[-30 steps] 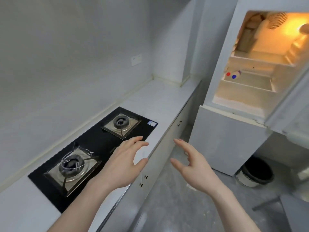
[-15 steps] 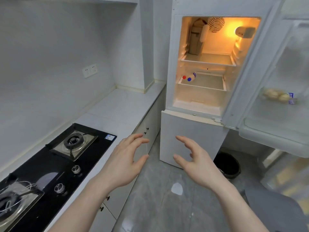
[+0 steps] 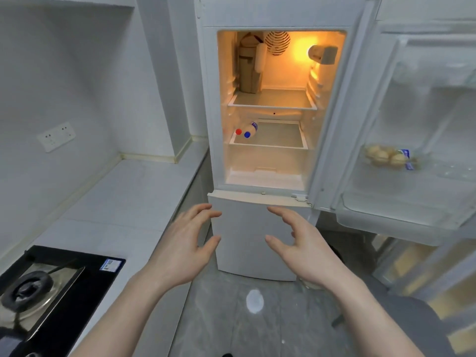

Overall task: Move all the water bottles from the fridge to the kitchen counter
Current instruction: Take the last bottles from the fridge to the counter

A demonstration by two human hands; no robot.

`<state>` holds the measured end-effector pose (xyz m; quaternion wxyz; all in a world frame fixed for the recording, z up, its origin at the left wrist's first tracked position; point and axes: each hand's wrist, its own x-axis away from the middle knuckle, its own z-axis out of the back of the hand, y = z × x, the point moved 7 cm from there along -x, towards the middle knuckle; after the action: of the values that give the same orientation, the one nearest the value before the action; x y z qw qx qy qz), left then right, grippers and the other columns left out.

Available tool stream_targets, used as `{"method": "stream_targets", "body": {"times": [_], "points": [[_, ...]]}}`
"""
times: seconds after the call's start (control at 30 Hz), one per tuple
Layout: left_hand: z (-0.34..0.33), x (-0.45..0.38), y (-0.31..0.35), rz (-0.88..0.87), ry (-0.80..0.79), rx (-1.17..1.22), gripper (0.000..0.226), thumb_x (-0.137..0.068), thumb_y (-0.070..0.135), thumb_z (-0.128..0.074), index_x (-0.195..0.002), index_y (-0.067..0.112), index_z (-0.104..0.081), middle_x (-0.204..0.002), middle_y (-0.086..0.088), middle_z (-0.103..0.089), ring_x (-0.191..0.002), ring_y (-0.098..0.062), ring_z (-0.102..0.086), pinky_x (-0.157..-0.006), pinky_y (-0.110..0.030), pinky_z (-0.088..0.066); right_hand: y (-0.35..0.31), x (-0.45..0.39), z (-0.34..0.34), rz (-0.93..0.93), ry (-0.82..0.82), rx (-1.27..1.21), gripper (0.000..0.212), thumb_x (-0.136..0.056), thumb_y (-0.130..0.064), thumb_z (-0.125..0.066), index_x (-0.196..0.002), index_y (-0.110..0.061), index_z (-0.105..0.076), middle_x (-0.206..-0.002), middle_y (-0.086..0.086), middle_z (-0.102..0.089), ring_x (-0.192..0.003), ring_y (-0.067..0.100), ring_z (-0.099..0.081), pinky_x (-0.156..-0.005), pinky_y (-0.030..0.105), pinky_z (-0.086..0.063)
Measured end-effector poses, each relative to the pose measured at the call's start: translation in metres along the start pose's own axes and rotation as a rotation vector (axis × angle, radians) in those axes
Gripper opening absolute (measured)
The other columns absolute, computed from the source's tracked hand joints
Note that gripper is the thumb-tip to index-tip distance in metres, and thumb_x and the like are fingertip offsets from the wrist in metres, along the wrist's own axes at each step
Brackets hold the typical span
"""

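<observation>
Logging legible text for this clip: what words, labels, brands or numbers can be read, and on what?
No text reads clearly.
Blue-capped bottle: blue label print, blurred.
Hob sticker: blue and white, too small.
Bag of round foods in the fridge door: blue label, unreadable.
Wall socket: no marking legible.

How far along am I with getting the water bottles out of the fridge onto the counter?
Done: the fridge door is open. In hand: nothing; the left hand and right hand are open in front of it. Left: two bottles, red cap and blue cap, lie on the middle shelf; the visible counter shows no bottles.
</observation>
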<state>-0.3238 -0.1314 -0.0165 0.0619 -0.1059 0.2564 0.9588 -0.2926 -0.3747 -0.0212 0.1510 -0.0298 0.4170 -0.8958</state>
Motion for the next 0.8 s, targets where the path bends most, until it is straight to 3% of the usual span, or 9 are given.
{"method": "stream_targets", "body": {"times": [0.13, 0.33, 0.5, 0.63, 0.8], "points": [[-0.004, -0.057, -0.027, -0.01, -0.017, 0.019, 0.044, -0.095, 0.04, -0.063, -0.138, 0.042, -0.051, -0.153, 0.022, -0.037, -0.139, -0.004, -0.037, -0.114, -0.028, -0.034, -0.002, -0.055, 0.0, -0.007, 0.008, 0.015, 0.061, -0.097, -0.033, -0.067, -0.152, -0.043, -0.042, -0.157, -0.026, -0.038, -0.143, -0.004, -0.035, -0.122, 0.028, -0.031], [-0.004, -0.14, -0.066, -0.056, -0.059, 0.01, 0.042, -0.099, 0.04, -0.058, -0.14, 0.039, -0.051, -0.154, 0.021, -0.036, -0.139, -0.004, -0.034, -0.113, -0.023, -0.029, -0.009, -0.138, -0.001, -0.007, 0.073, 0.013, 0.059, -0.097, -0.032, -0.066, -0.151, -0.044, -0.043, -0.157, -0.026, -0.039, -0.142, -0.002, -0.036, -0.121, 0.029, -0.032], [-0.012, -0.195, -0.085, -0.072, -0.103, 0.001, 0.04, -0.099, 0.039, -0.058, -0.139, 0.036, -0.052, -0.153, 0.018, -0.039, -0.14, -0.008, -0.037, -0.113, -0.03, -0.037, 0.003, -0.183, -0.004, -0.039, 0.07, 0.015, 0.058, -0.098, -0.032, -0.066, -0.15, -0.042, -0.044, -0.153, -0.027, -0.041, -0.136, -0.004, -0.04, -0.118, 0.025, -0.034], [-0.018, -0.241, -0.092, -0.067, -0.12, -0.011, 0.041, -0.101, 0.036, -0.056, -0.142, 0.034, -0.051, -0.153, 0.019, -0.038, -0.133, -0.008, -0.043, -0.109, -0.025, -0.035, 0.016, -0.225, 0.004, -0.051, 0.09, 0.021, 0.057, -0.098, -0.033, -0.065, -0.15, -0.043, -0.044, -0.15, -0.03, -0.041, -0.138, -0.002, -0.04, -0.118, 0.032, -0.036], [-0.037, -0.298, -0.1, -0.053, -0.135, -0.015, 0.044, -0.1, 0.036, -0.056, -0.144, 0.032, -0.049, -0.154, 0.016, -0.037, -0.14, -0.011, -0.039, -0.111, -0.026, -0.034, 0.037, -0.282, 0.01, -0.06, 0.068, 0.014, 0.057, -0.097, -0.035, -0.065, -0.149, -0.045, -0.044, -0.143, -0.033, -0.04, -0.136, -0.002, -0.041, -0.117, 0.032, -0.038]]}}
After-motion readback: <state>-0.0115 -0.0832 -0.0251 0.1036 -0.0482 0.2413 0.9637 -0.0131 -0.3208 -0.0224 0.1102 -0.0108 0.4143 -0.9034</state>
